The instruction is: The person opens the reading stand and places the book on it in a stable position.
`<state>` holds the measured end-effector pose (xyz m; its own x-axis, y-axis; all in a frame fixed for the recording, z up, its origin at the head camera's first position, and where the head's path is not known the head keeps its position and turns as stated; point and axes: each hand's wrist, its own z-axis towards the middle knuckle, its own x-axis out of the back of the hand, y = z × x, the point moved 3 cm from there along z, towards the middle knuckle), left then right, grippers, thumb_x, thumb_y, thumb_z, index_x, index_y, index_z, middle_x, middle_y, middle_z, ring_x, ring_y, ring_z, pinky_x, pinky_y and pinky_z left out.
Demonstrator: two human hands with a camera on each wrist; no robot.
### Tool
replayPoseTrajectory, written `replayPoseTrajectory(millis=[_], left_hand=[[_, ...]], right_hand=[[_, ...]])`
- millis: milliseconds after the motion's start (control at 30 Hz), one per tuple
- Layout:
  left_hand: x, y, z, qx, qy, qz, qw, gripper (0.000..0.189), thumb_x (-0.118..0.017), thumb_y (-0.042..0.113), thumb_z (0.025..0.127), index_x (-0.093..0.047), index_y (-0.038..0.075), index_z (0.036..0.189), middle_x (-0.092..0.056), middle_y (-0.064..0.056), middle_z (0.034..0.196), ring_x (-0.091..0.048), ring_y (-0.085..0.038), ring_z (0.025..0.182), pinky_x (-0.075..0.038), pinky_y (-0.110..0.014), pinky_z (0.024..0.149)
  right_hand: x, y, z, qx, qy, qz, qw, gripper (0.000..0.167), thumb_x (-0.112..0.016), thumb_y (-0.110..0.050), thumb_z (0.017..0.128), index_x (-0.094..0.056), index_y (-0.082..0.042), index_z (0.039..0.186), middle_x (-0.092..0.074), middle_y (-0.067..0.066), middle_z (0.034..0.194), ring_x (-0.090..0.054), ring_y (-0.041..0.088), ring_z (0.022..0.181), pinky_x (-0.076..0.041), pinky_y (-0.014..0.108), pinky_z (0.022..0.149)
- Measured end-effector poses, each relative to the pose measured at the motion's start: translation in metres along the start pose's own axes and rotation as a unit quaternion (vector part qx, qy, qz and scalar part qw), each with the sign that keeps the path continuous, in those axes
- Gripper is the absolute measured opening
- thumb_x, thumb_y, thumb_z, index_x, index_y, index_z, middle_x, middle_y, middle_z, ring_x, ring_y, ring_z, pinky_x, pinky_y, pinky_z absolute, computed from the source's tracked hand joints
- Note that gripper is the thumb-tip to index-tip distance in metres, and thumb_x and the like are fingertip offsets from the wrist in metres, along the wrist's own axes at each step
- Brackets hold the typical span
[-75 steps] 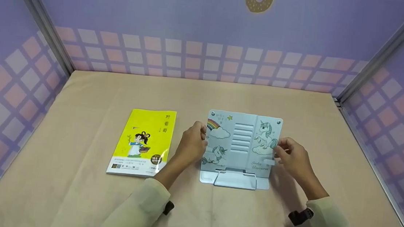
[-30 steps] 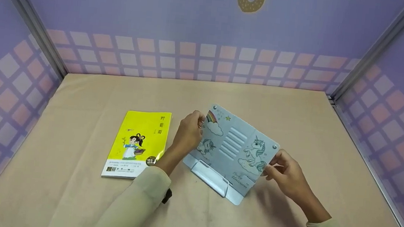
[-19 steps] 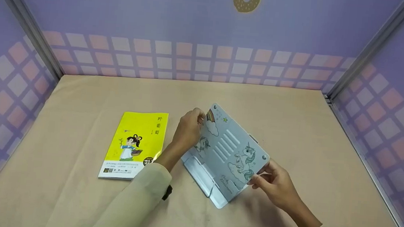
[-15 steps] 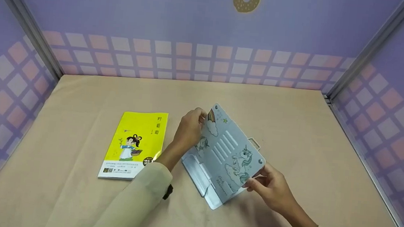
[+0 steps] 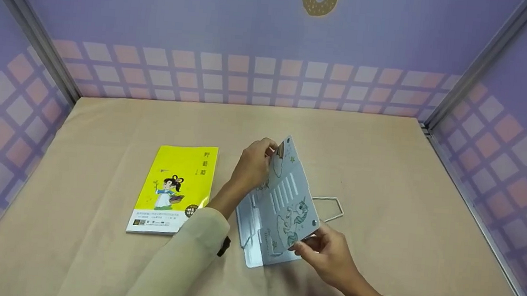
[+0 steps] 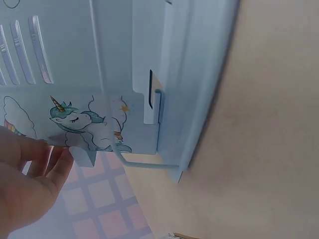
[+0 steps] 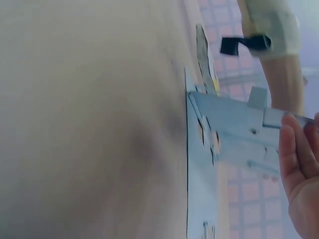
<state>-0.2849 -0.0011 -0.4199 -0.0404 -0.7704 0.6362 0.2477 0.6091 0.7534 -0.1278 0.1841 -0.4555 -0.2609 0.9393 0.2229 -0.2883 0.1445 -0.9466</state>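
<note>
A pale blue metal book stand [image 5: 282,202] printed with unicorns and a rainbow stands on the cloth, turned so its front faces left in the head view. My left hand [image 5: 252,163] holds its far side edge, near the rainbow. At the near side edge, my right hand [image 5: 327,258] pinches the panel between thumb and fingers. The left wrist view shows the sleeping unicorn print [image 6: 82,122] beside my fingers, by a small folded tab [image 6: 82,157]. Behind the panel, a wire support loop [image 5: 340,206] sticks out to the right.
A yellow book [image 5: 186,160] with a cartoon girl on its cover lies flat to the left, close to my left forearm. A beige cloth [image 5: 385,177] covers the table. Purple walls with a checked band [image 5: 236,81] enclose the back and sides.
The stand has rotated from facing me to facing left. My right hand has moved left and nearer with its edge. The wire loop behind has come into view; the book stays put.
</note>
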Motion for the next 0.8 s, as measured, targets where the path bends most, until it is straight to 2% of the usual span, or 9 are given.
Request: replayPoseTrajectory(millis=[100, 167, 300, 367, 433, 500, 567, 633, 800], left_hand=[[0.001, 0.004, -0.003, -0.008, -0.017, 0.000, 0.9998, 0.028, -0.050, 0.007, 0.105, -0.058, 0.008, 0.132, -0.062, -0.011, 0.127, -0.062, -0.025, 0.118, -0.053, -0.036, 0.102], [0.004, 0.010, -0.006, -0.028, -0.013, 0.000, 0.9995, 0.029, -0.051, 0.010, 0.105, -0.058, 0.009, 0.133, -0.060, -0.010, 0.131, -0.061, -0.025, 0.121, -0.053, -0.035, 0.104], [0.016, 0.034, -0.018, -0.122, 0.004, -0.015, 0.9924, 0.030, -0.056, 0.013, 0.103, -0.061, 0.011, 0.132, -0.058, -0.009, 0.133, -0.059, -0.026, 0.124, -0.051, -0.035, 0.106], [0.021, 0.046, -0.028, -0.186, -0.022, -0.005, 0.9823, 0.028, -0.059, 0.015, 0.102, -0.065, 0.014, 0.130, -0.059, -0.007, 0.133, -0.057, -0.026, 0.125, -0.050, -0.037, 0.107], [0.024, 0.056, -0.038, -0.243, -0.073, 0.027, 0.9670, 0.026, -0.063, 0.018, 0.101, -0.069, 0.019, 0.126, -0.060, -0.005, 0.135, -0.053, -0.026, 0.129, -0.049, -0.039, 0.109], [0.026, 0.062, -0.047, -0.282, -0.126, 0.065, 0.9490, 0.024, -0.068, 0.021, 0.098, -0.071, 0.022, 0.121, -0.059, -0.004, 0.137, -0.048, -0.026, 0.135, -0.046, -0.041, 0.112], [0.026, 0.064, -0.053, -0.302, -0.163, 0.089, 0.9350, 0.022, -0.071, 0.022, 0.095, -0.074, 0.024, 0.117, -0.057, -0.004, 0.140, -0.042, -0.029, 0.141, -0.044, -0.044, 0.115], [0.026, 0.064, -0.055, -0.310, -0.178, 0.099, 0.9285, 0.019, -0.074, 0.023, 0.093, -0.075, 0.024, 0.112, -0.057, -0.003, 0.141, -0.038, -0.031, 0.144, -0.041, -0.047, 0.117], [0.024, 0.062, -0.053, -0.324, -0.173, 0.090, 0.9255, 0.015, -0.077, 0.020, 0.088, -0.076, 0.021, 0.103, -0.059, -0.002, 0.134, -0.036, -0.033, 0.144, -0.040, -0.051, 0.117]], right_hand=[[-0.012, -0.003, 0.000, 0.014, 0.009, -0.018, 0.9997, 0.039, -0.069, 0.008, 0.087, -0.061, 0.008, 0.125, -0.074, 0.023, 0.107, -0.074, 0.013, 0.083, -0.062, 0.028, 0.070], [-0.017, -0.004, 0.001, 0.021, 0.016, -0.031, 0.9992, 0.036, -0.069, 0.008, 0.087, -0.063, 0.007, 0.122, -0.075, 0.020, 0.105, -0.074, 0.013, 0.082, -0.062, 0.026, 0.069], [-0.018, -0.007, 0.002, 0.024, 0.032, -0.037, 0.9985, 0.033, -0.069, 0.010, 0.085, -0.064, 0.006, 0.117, -0.075, 0.018, 0.101, -0.074, 0.013, 0.080, -0.061, 0.024, 0.067], [-0.018, -0.007, 0.003, 0.022, 0.030, -0.038, 0.9986, 0.033, -0.069, 0.010, 0.084, -0.064, 0.006, 0.117, -0.075, 0.018, 0.101, -0.074, 0.013, 0.080, -0.061, 0.024, 0.067], [-0.018, -0.007, 0.003, 0.020, 0.028, -0.035, 0.9988, 0.033, -0.069, 0.011, 0.085, -0.064, 0.006, 0.117, -0.075, 0.019, 0.102, -0.074, 0.012, 0.081, -0.061, 0.024, 0.068], [-0.018, -0.006, 0.003, 0.020, 0.027, -0.032, 0.9989, 0.035, -0.069, 0.011, 0.085, -0.063, 0.006, 0.118, -0.074, 0.019, 0.103, -0.073, 0.012, 0.081, -0.061, 0.024, 0.067], [-0.019, -0.006, 0.002, 0.020, 0.029, -0.029, 0.9990, 0.035, -0.069, 0.011, 0.084, -0.063, 0.006, 0.119, -0.074, 0.019, 0.103, -0.073, 0.012, 0.081, -0.061, 0.024, 0.068], [-0.020, -0.006, 0.002, 0.024, 0.033, -0.029, 0.9988, 0.036, -0.069, 0.011, 0.085, -0.063, 0.006, 0.120, -0.073, 0.019, 0.103, -0.073, 0.012, 0.081, -0.061, 0.025, 0.068], [-0.023, -0.005, 0.004, 0.015, 0.027, -0.034, 0.9989, 0.035, -0.070, 0.005, 0.088, -0.062, 0.005, 0.122, -0.073, 0.018, 0.107, -0.073, 0.014, 0.084, -0.061, 0.025, 0.071]])
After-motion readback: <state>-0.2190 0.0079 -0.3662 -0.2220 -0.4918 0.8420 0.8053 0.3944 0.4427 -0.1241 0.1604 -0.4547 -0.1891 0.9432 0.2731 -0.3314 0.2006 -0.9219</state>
